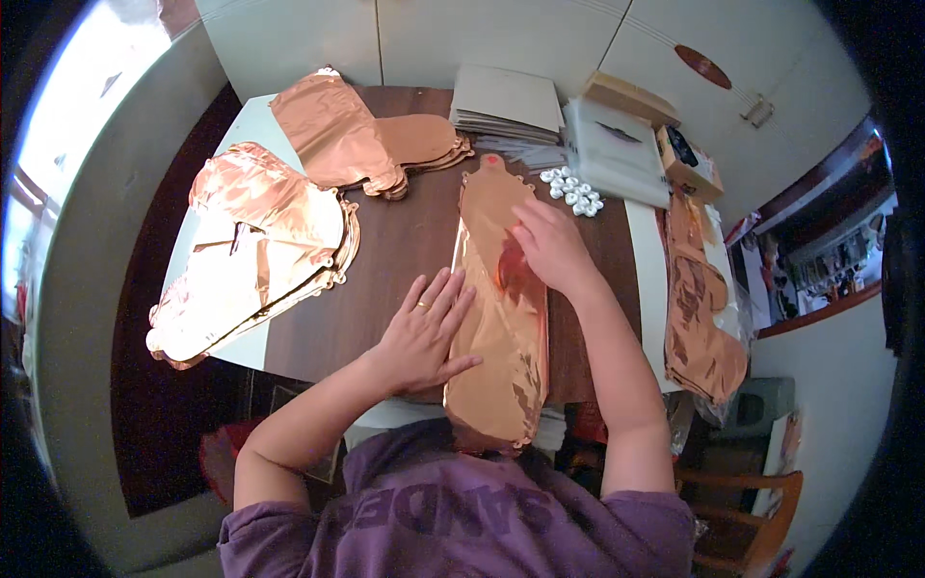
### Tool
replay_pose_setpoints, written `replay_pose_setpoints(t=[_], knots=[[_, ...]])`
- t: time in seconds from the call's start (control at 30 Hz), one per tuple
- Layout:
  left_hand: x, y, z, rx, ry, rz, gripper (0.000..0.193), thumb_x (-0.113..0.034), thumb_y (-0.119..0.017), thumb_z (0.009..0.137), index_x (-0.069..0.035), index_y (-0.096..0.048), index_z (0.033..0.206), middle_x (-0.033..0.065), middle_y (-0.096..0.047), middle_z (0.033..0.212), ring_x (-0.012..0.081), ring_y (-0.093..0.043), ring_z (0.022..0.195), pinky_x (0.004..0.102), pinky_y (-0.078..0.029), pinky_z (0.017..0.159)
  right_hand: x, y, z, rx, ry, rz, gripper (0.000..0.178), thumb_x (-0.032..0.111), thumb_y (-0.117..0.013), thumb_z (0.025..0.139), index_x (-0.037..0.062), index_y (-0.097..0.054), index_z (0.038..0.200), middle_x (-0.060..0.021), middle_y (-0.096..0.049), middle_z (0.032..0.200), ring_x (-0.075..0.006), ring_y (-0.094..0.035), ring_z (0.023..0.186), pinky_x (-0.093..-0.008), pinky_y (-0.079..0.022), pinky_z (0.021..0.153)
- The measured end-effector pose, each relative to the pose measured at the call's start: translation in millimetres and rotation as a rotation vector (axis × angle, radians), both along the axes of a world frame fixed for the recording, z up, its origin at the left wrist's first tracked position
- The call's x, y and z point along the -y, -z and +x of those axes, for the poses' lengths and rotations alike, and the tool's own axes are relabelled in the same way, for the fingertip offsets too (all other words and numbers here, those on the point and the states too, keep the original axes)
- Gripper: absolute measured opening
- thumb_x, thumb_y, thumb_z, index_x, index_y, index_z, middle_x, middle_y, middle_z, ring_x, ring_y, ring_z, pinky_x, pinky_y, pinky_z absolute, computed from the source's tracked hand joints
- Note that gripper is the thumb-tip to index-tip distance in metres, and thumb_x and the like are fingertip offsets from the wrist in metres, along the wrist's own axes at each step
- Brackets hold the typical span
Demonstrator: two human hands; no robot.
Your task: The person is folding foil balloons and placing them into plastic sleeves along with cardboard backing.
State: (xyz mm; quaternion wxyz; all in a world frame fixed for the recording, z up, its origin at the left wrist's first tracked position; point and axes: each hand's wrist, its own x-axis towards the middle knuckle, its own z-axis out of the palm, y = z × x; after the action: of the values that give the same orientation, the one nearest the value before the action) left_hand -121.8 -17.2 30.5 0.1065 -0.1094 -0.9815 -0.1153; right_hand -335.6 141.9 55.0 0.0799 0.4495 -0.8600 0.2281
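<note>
A long rose-gold foil balloon, flat and folded narrow, lies lengthwise in front of me. Its near end reaches over the table edge to my shirt, and a small tab with a red mark tops its far end. My left hand rests flat across the balloon's left edge, fingers spread. On the upper right part of the same balloon is my right hand, its fingers stretched out and slightly bent over the foil. A dark reddish reflection shows beneath it.
Stacks of flat rose-gold foil balloons lie at left and far left. Behind are a cardboard stack, white rolled pieces, a clear plastic packet and an open box. More bagged foil hangs at the right edge.
</note>
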Motion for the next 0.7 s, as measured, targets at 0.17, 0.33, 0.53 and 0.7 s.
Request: replay_pose_setpoints(t=[0.17,0.33,0.53,0.7], knots=[[-3,3,-3,-0.009,0.02,-0.016,0.088,-0.065,-0.041,0.092,0.005,-0.033,0.146,0.0256,-0.03,0.153,0.0375,-0.023,0.145,0.0529,-0.015,0.117,-19,30,-6,0.005,-0.018,0.077,0.039,0.025,-0.055,0.094,0.0066,-0.057,0.127,-0.0171,-0.052,0.136,-0.0368,-0.047,0.127,-0.0498,-0.037,0.107],[-4,6,-5,0.013,0.013,-0.099,0.09,-0.067,-0.038,0.092,0.005,-0.032,0.146,0.0254,-0.03,0.153,0.0369,-0.025,0.144,0.0523,-0.015,0.117,-22,25,4,-0.016,0.004,0.123,0.04,0.021,-0.055,0.094,0.0043,-0.055,0.13,-0.0185,-0.045,0.143,-0.0369,-0.041,0.133,-0.0495,-0.033,0.11],[-1,7,-5,0.027,0.002,-0.115,0.09,-0.067,-0.037,0.092,0.005,-0.032,0.147,0.0255,-0.03,0.153,0.0368,-0.026,0.144,0.0521,-0.016,0.117,-35,-28,85,-0.024,-0.161,0.058,0.024,0.016,-0.062,0.086,0.0031,-0.064,0.107,-0.0153,-0.063,0.109,-0.0326,-0.06,0.103,-0.0432,-0.046,0.09],[-2,10,-6,-0.029,0.024,-0.093,0.084,-0.061,-0.04,0.093,0.004,-0.034,0.146,0.0257,-0.031,0.152,0.0375,-0.027,0.143,0.0528,-0.018,0.116,-43,-20,189,0.055,-0.345,-0.019,0.024,0.018,-0.068,0.079,0.0033,-0.065,0.099,-0.0117,-0.062,0.103,-0.0278,-0.06,0.097,-0.0412,-0.046,0.084]])
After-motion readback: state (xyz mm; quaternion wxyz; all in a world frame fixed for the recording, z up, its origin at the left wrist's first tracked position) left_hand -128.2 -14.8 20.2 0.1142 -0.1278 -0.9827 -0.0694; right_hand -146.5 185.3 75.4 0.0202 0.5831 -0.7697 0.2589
